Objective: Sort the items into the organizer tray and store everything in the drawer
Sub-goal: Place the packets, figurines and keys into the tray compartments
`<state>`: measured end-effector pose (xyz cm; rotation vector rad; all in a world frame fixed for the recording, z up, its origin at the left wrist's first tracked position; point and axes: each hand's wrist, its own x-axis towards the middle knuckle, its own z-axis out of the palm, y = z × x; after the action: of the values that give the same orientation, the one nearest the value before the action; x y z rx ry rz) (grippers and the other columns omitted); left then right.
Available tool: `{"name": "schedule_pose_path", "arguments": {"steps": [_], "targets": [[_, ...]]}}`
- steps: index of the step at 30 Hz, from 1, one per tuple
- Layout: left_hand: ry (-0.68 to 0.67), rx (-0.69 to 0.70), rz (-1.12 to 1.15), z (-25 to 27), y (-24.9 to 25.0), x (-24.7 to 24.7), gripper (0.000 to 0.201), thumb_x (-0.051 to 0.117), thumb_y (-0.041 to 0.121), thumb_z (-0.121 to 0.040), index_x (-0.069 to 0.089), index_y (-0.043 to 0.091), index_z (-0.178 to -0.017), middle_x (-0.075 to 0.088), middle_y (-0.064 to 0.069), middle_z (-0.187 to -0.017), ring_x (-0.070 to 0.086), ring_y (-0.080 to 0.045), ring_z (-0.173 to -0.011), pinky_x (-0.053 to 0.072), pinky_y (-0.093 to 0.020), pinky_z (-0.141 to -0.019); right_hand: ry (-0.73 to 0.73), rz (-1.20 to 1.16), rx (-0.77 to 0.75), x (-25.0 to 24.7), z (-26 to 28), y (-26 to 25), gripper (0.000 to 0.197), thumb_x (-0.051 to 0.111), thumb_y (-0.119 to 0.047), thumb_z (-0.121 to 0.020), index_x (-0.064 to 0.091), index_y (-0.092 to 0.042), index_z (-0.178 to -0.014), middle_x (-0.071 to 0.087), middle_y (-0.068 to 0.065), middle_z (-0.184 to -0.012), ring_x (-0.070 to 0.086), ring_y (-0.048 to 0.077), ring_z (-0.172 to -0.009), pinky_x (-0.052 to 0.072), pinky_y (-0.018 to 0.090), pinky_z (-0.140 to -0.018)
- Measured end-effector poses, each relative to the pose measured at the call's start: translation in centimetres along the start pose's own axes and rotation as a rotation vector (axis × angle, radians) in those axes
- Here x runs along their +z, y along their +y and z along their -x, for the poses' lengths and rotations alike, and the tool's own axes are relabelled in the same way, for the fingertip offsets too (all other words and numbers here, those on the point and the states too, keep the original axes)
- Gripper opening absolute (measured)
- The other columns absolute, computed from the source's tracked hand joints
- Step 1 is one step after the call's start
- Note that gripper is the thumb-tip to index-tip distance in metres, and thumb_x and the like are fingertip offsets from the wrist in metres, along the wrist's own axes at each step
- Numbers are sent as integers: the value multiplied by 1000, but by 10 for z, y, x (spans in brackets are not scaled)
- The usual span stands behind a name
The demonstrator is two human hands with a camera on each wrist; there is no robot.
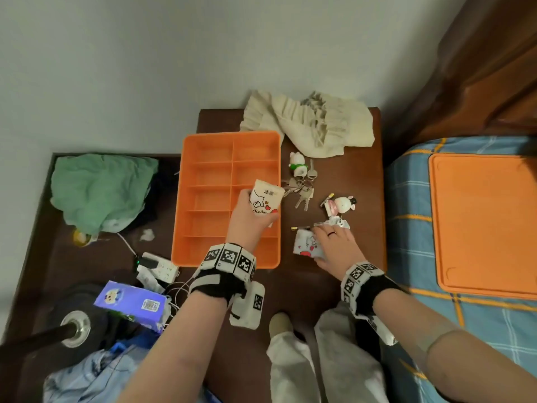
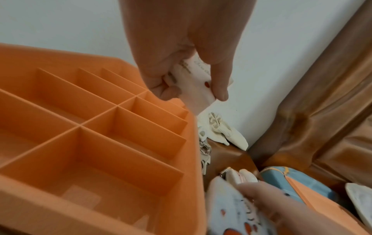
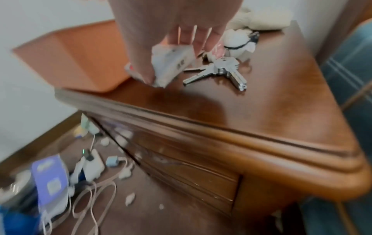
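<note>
The left hand (image 1: 247, 216) grips a small white tissue packet printed with a cartoon and red hearts (image 1: 266, 200), fingers and thumb curled round it, above the right-hand compartments of the orange plastic divided organizer tray (image 1: 209, 158) on the dark brown wooden table (image 1: 348, 175). The right hand (image 1: 334, 245) pinches a second white cartoon-printed packet (image 1: 305, 247) just right of the tray — near the bunch of silver keys (image 1: 303, 193).

Left hand (image 1: 250, 216) raised with fingers (image 2: 219, 89) curled; right hand (image 1: 334, 245) lowered, palm down, fingers bent.
</note>
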<state>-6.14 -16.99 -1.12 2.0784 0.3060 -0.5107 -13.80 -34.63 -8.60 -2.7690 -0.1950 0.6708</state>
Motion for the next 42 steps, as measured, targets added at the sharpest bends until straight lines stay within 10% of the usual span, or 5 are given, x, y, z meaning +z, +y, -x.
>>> {"name": "schedule_pose_path", "arguments": {"steps": [6,14,28,34,42], "targets": [[-74,21,57,3,5,-23,57,70,15,-78,40,9,-126,56,-1,-105,56,-15,-94,47,-24,-78,117,-855,231,-31,22,-12,59,68,-17,-80,40,-13,-132,49,-2,-115,52,13,-106,47,22,-90],[-256,76,263,8,23,-37,39,48,9,-93,37,6,-131,55,-4,-115,56,-7,-90,51,-15,-70,209,-1385,58,-81,3,-63,47,56,-2,-86,43,-8,-131,60,-8,-108,60,-16,-86,46,3,-74],[-392,162,441,19,10,-66,29,55,15,-90,40,38,-97,54,10,-110,57,-5,-99,53,-27,-85,342,-1209,-39,-85,-32,-132,45,49,-34,-88,29,-40,-128,52,-21,-117,52,-3,-111,41,15,-97],[-311,79,436,14,4,-70,42,49,11,-93,34,24,-130,53,-3,-125,56,-22,-114,51,-40,-95,190,-1297,-4,-83,-37,-125,40,25,-23,-101,23,-28,-141,35,-10,-141,32,5,-132,22,26,-113],[-161,20,183,17,-29,-89,63,64,10,-83,30,16,-137,45,-5,-136,50,-15,-115,44,-18,-87,156,-1080,-15,-89,-38,-123,43,62,-7,-83,43,-22,-119,58,-4,-103,57,14,-99,52,31,-87]]}}
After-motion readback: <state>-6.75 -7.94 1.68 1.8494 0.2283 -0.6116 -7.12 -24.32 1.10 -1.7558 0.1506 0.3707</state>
